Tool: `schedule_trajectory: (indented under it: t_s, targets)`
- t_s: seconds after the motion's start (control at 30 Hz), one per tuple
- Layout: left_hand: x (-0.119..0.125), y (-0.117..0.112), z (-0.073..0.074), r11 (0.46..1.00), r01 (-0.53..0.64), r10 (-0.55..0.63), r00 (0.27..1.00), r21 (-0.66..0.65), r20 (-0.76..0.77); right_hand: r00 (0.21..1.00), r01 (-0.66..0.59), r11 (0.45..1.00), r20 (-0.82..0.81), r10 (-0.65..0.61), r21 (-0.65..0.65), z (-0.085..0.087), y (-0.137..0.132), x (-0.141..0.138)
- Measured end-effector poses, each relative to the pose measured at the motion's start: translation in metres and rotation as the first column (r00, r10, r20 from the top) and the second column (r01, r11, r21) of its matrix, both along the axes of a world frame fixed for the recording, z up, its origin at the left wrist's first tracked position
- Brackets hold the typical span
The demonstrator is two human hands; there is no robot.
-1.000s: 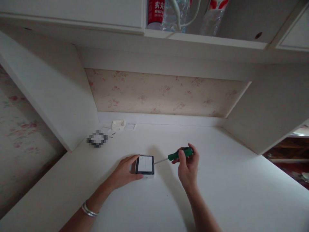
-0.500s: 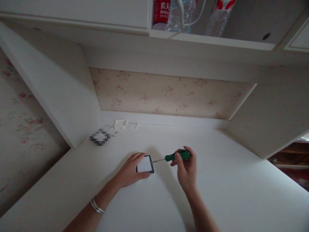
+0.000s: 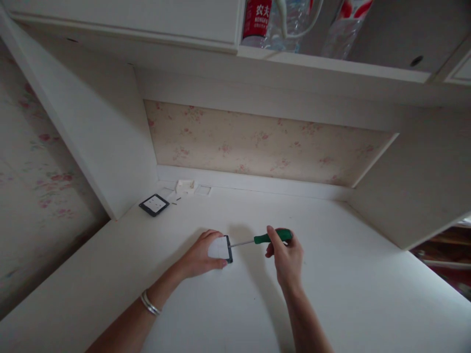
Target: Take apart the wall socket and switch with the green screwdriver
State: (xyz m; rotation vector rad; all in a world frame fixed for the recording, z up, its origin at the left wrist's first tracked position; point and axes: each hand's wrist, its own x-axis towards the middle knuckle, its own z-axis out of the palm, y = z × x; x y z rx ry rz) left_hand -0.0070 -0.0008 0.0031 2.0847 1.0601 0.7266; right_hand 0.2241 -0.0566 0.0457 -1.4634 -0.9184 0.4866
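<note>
My left hand (image 3: pixel 200 255) grips a white wall switch with a dark frame (image 3: pixel 222 248) on the white desk (image 3: pixel 235 304), fingers curled over its left side and covering part of it. My right hand (image 3: pixel 285 255) is closed round the green handle of a screwdriver (image 3: pixel 270 238). Its metal shaft points left, and the tip meets the switch's right edge.
A second dark-framed switch plate (image 3: pixel 154 204) lies at the back left by the side panel. Small white parts (image 3: pixel 186 187) and tiny screws sit near the back wall. Bottles (image 3: pixel 257 19) stand on the shelf overhead. A silver bracelet is on my left wrist.
My left hand has slid further over the switch, which now shows less of its face. The screwdriver tip stays at the switch's right edge. The view shifted slightly.
</note>
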Motion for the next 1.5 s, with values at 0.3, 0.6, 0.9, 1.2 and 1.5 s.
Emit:
schedule_trajectory:
  t_s: [0.3, 0.6, 0.9, 1.2, 1.5]
  targets:
    - [-0.004, 0.005, 0.0, 0.997, 0.066, -0.066, 0.998, -0.035, 0.003, 0.89, -0.381, 0.919, 0.23, 0.394, -0.103, 0.042, 0.001, 0.014]
    - [-0.005, 0.006, 0.004, 0.993, 0.088, -0.088, 0.996, -0.077, 0.004, 0.647, -0.758, 0.633, -0.06, 0.76, -0.16, 0.031, 0.002, 0.061]
    - [-0.005, 0.008, 0.002, 0.992, 0.102, -0.1, 0.994, -0.069, 0.036, 0.649, -0.745, 0.652, -0.383, 0.657, -0.144, -0.005, 0.003, 0.069]
    - [-0.005, 0.008, 0.003, 0.991, 0.097, -0.094, 0.995, -0.092, 0.04, 0.609, -0.728, 0.676, -0.56, 0.561, -0.114, -0.021, -0.002, 0.07]
    - [-0.005, 0.007, 0.003, 0.989, 0.108, -0.104, 0.993, -0.098, 0.051, 0.673, -0.663, 0.724, -0.572, 0.468, -0.188, -0.029, 0.002, 0.071]
